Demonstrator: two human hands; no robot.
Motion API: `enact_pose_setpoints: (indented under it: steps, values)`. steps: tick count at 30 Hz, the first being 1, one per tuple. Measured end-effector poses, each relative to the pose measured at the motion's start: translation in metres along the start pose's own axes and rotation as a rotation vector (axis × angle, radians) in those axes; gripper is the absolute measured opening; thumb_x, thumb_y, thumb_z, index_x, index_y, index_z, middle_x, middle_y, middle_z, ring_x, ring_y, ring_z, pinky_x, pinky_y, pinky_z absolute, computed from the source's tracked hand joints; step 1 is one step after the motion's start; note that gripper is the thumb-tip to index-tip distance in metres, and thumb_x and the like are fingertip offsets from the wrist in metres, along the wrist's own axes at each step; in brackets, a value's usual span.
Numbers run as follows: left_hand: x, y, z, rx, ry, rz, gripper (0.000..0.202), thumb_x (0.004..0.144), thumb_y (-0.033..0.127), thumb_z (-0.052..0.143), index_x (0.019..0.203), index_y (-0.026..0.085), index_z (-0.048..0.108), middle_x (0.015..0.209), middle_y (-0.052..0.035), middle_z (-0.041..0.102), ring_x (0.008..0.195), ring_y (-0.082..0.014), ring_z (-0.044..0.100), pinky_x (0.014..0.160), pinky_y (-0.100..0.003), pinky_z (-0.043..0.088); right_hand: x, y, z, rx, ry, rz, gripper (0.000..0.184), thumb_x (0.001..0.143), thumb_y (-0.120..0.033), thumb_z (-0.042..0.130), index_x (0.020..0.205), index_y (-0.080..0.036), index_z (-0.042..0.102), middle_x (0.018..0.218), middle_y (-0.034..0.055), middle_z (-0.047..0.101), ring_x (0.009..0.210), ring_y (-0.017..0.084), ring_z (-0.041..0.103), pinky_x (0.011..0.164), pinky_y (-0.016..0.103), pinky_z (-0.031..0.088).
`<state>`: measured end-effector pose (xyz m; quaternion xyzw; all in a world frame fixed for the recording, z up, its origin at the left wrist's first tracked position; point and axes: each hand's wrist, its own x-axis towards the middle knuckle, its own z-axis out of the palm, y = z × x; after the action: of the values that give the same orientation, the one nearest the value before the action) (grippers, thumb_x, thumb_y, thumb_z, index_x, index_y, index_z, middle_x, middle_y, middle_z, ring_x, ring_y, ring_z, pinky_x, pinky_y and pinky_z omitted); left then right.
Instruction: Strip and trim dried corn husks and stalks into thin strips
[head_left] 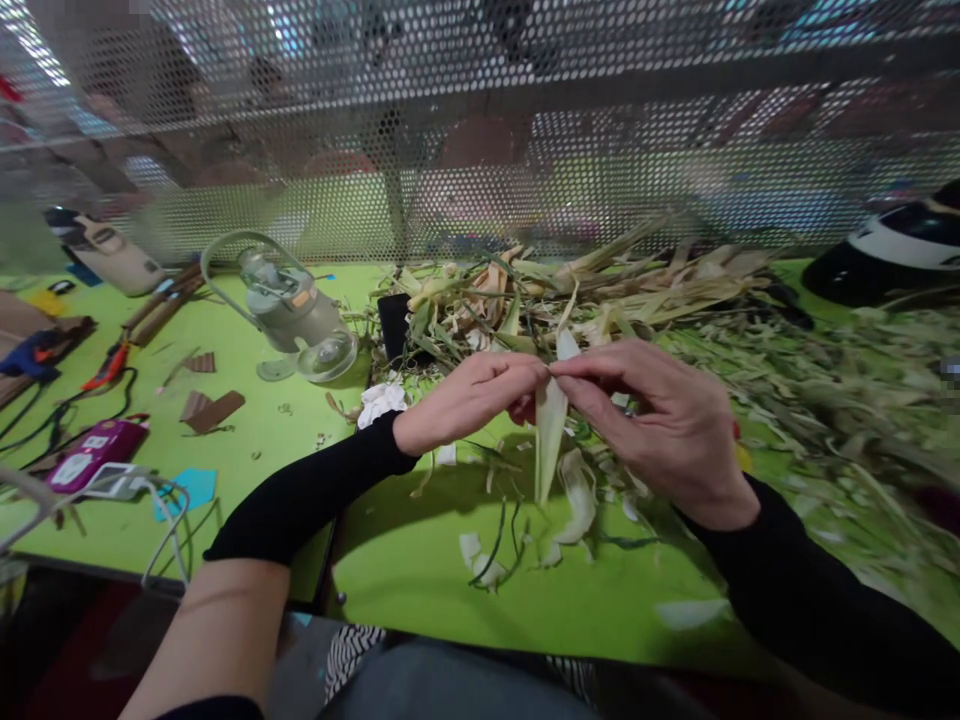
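Note:
A pale corn husk (551, 440) hangs upright over the green table, pinched near its middle between both hands. My left hand (480, 392) comes in from the left, its thumb and fingers closed on the husk. From the right, my right hand (656, 415) grips the same spot with thumb and forefinger, so the fingertips of both nearly touch. Below the hands lie a curled husk piece (577, 497), thin dark green strips (498, 545) and small pale scraps. Behind them is a heap of dry husks (510, 290).
A pale green bottle (289, 310) with a loop handle stands at left, near a dark phone-like object (393, 325). Crumpled white tissue (381, 402) lies by my left wrist. Farther left are a magenta device (101, 452), cables and a glue gun (109, 368). A perforated metal screen (465, 150) closes off the back.

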<state>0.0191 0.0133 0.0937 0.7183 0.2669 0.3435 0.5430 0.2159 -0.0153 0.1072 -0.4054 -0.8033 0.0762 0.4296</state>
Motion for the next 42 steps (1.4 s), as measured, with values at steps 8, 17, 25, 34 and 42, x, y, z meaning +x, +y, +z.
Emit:
enact_pose_setpoints:
  steps: [8, 17, 25, 34, 42]
  values:
    - [-0.0029, 0.0064, 0.0039, -0.030, 0.018, -0.025, 0.039, 0.103, 0.040, 0.049, 0.071, 0.018, 0.055, 0.070, 0.0004, 0.059, 0.069, -0.0101, 0.056, 0.072, -0.026, 0.048, 0.0007, -0.0009, -0.0058, 0.025, 0.004, -0.110, 0.021, 0.092, -0.019, 0.066, 0.094, -0.035, 0.080, 0.089, 0.0023, 0.080, 0.078, 0.023, 0.073, 0.071, 0.040, 0.058]
    - [-0.0026, 0.0056, 0.0085, 0.325, 0.124, 0.226, 0.039, 0.104, 0.042, 0.043, 0.071, 0.021, 0.042, 0.067, 0.0025, 0.045, 0.064, -0.0105, 0.043, 0.064, -0.027, 0.036, 0.0008, -0.0045, -0.0067, 0.169, -0.034, 0.173, 0.008, 0.093, -0.028, 0.069, 0.095, -0.027, 0.077, 0.089, 0.0032, 0.076, 0.070, 0.018, 0.070, 0.059, 0.032, 0.057]
    - [-0.0018, 0.0059, 0.0069, 0.304, 0.093, 0.182, 0.044, 0.106, 0.050, 0.039, 0.073, 0.021, 0.042, 0.068, 0.0019, 0.046, 0.065, -0.0110, 0.044, 0.064, -0.027, 0.037, 0.0001, -0.0040, -0.0057, 0.172, -0.036, 0.206, 0.006, 0.094, -0.029, 0.070, 0.094, -0.025, 0.075, 0.084, 0.0010, 0.075, 0.065, 0.014, 0.066, 0.056, 0.028, 0.056]
    - [-0.0026, -0.0003, 0.0079, 0.233, 0.119, 0.137, 0.041, 0.102, 0.052, 0.051, 0.082, 0.017, 0.055, 0.071, 0.0025, 0.052, 0.064, -0.0091, 0.044, 0.062, -0.025, 0.035, -0.0009, -0.0001, -0.0023, 0.003, 0.023, 0.033, 0.005, 0.093, -0.020, 0.069, 0.092, -0.024, 0.071, 0.080, 0.0011, 0.074, 0.063, 0.014, 0.063, 0.049, 0.026, 0.046]
    - [-0.0019, 0.0009, 0.0071, 0.278, 0.129, 0.188, 0.039, 0.103, 0.048, 0.050, 0.081, 0.017, 0.056, 0.073, 0.0018, 0.055, 0.067, -0.0093, 0.048, 0.065, -0.024, 0.038, -0.0033, 0.0018, -0.0019, -0.144, 0.062, -0.156, 0.010, 0.095, -0.016, 0.068, 0.095, -0.026, 0.070, 0.080, 0.0010, 0.074, 0.067, 0.017, 0.067, 0.057, 0.030, 0.051]
